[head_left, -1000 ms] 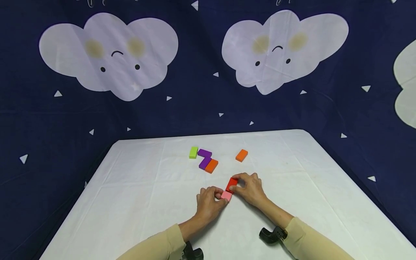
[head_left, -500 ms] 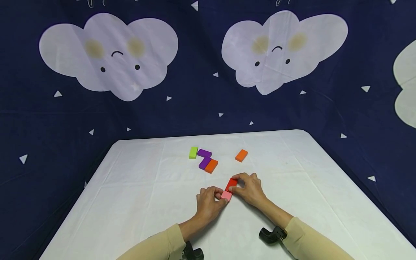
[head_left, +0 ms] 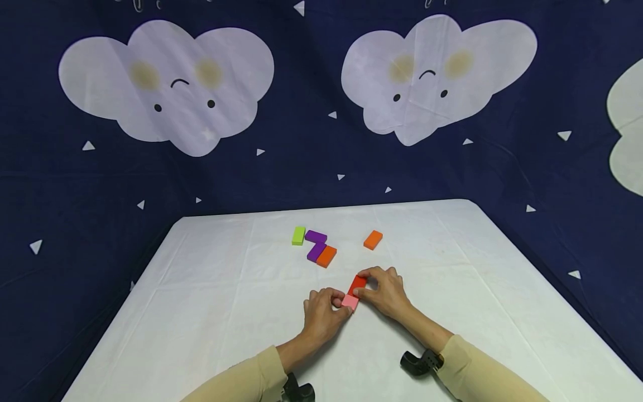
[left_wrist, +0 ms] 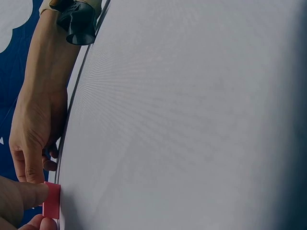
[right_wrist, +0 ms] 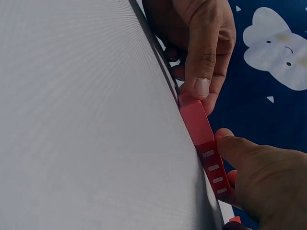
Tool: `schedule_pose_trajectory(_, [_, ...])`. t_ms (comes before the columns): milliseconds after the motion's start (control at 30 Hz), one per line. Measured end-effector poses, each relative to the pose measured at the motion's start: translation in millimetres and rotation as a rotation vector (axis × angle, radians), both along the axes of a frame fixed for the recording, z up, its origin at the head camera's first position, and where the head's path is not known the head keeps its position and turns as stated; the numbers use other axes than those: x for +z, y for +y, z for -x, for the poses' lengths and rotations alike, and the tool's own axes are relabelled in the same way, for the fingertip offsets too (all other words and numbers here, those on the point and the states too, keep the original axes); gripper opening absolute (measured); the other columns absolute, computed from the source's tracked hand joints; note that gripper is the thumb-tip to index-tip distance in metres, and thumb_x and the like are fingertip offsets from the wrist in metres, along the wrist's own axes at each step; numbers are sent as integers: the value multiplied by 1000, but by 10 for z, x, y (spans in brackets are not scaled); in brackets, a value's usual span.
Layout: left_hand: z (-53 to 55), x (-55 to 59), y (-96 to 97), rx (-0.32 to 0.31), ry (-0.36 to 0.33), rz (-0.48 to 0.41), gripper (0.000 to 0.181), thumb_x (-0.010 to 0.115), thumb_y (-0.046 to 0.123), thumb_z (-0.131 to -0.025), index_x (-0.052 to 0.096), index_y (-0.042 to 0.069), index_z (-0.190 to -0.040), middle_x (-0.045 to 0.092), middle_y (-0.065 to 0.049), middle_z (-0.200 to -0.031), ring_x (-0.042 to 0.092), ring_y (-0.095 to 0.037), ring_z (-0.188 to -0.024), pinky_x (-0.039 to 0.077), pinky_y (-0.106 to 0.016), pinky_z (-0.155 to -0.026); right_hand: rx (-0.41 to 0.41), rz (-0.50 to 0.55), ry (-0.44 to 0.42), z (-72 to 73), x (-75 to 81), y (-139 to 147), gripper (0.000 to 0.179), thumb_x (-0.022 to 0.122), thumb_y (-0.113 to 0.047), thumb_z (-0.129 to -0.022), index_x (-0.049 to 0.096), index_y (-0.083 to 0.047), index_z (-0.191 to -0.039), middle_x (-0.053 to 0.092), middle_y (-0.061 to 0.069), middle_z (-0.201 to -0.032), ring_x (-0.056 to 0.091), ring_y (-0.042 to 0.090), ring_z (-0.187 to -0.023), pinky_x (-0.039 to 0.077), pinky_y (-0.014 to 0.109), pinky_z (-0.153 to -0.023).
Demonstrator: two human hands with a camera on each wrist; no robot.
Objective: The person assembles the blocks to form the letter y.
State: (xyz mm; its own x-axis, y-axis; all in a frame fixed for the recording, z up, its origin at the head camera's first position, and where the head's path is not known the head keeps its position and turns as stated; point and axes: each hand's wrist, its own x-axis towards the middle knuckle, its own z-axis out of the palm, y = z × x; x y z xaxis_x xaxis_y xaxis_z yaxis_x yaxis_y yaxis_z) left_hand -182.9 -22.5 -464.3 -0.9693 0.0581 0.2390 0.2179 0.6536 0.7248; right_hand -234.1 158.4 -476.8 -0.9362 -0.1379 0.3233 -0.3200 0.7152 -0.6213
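In the head view my left hand [head_left: 320,318] pinches a pink block [head_left: 350,302] between thumb and fingers on the white table. My right hand [head_left: 387,293] grips a red block [head_left: 357,284] by its two ends. The blocks lie end to end and appear to touch. From the right wrist, the red block [right_wrist: 214,172] shows a row of pale marks along its side, with the pink block [right_wrist: 196,125] against its end. The left wrist view catches the pink block [left_wrist: 52,201] under the thumb; no red block can be made out there.
Farther back on the table [head_left: 201,324] lie a lime green block [head_left: 298,235], a purple block [head_left: 316,237], and a second purple block [head_left: 316,252] against an orange block [head_left: 327,257]. Another orange block [head_left: 373,240] lies apart, to their right. A dark blue cloth [head_left: 301,178] hangs behind.
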Motion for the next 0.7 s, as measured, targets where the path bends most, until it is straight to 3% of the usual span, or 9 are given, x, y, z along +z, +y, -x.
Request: schedule_pose_trajectory(700, [-6, 8, -11, 0, -11, -18, 23, 74, 21, -72, 68, 12, -92, 63, -1, -76, 41, -8, -75, 23, -26, -69, 14, -3, 20, -6, 7, -2, 38, 81, -35, -68, 70, -20, -102, 70, -1, -102, 40, 15, -78, 27, 31, -73])
